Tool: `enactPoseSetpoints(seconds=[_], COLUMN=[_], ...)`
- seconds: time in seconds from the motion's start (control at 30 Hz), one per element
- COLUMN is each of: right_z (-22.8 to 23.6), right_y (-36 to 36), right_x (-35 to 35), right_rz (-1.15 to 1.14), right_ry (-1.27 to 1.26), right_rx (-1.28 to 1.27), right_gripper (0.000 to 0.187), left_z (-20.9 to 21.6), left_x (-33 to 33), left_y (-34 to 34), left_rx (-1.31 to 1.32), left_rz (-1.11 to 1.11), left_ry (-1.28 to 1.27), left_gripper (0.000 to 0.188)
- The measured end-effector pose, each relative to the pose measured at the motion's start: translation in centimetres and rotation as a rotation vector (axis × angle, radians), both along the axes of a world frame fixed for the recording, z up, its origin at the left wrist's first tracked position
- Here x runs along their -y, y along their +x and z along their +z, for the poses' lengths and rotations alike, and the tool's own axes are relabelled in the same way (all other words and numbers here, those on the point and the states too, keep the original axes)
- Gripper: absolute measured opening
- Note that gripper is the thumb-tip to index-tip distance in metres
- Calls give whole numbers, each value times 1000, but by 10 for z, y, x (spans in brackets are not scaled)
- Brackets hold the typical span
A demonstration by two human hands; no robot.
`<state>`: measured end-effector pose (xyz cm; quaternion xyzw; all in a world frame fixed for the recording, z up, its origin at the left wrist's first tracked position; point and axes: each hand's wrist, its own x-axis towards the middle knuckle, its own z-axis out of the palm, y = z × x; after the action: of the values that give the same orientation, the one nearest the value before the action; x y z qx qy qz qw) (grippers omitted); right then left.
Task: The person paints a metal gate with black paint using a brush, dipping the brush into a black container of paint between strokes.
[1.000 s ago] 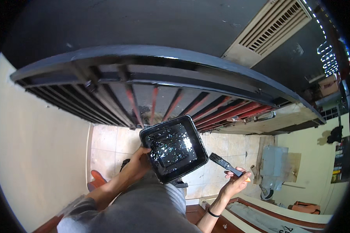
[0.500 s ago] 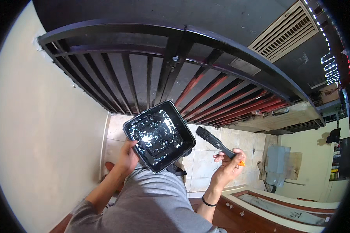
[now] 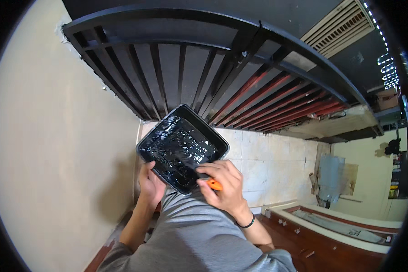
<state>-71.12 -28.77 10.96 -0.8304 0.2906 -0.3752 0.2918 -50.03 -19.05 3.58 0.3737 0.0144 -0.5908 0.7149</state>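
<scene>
My left hand (image 3: 151, 183) grips the lower left edge of a square black paint tray (image 3: 181, 140), thumb over the rim. Wet, glossy black paint covers the inside of the tray. Closed round a paintbrush (image 3: 215, 184) with an orange handle end, my right hand (image 3: 222, 183) is over the tray's lower right side. The bristles reach down into the tray, dark against the paint and hard to make out. Beyond the tray stands a metal gate (image 3: 181, 77) with upright bars, mostly black, with red showing on several bars toward the right.
A pale wall (image 3: 63, 136) rises close on my left. Light tiles (image 3: 267, 158) cover the floor. To the right are a cream and brown wooden frame (image 3: 331, 226), a grey-blue sheet (image 3: 329, 177) near the far wall, and a vent grille (image 3: 340, 29) above the gate.
My right hand has moved left with the paintbrush, from beside the tray to inside it. The tray has shifted slightly up and left in view, still in my left hand.
</scene>
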Motion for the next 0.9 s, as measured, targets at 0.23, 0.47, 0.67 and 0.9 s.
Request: enactPoseSetpoints(seconds=[0.23,0.47,0.67,0.9], right_z=[-44,-36,-92,-115], right_y=[55,29,-109,-311], right_x=[-27,-27,12,-1], right_rz=[341,219,-479,-1122], right_ry=[-93,-27,43,131], right_rx=[-144,-80,-184,-123], right_gripper=[40,44,33,17], left_z=[-7,-1,-3,-9], left_x=[-52,-61,-13,90], left_y=[42,34,-12,-132], left_rx=[5,93,157,120], left_rz=[172,203,73,-236], left_ry=[67,155,141,108], left_gripper=[54,58,61,58])
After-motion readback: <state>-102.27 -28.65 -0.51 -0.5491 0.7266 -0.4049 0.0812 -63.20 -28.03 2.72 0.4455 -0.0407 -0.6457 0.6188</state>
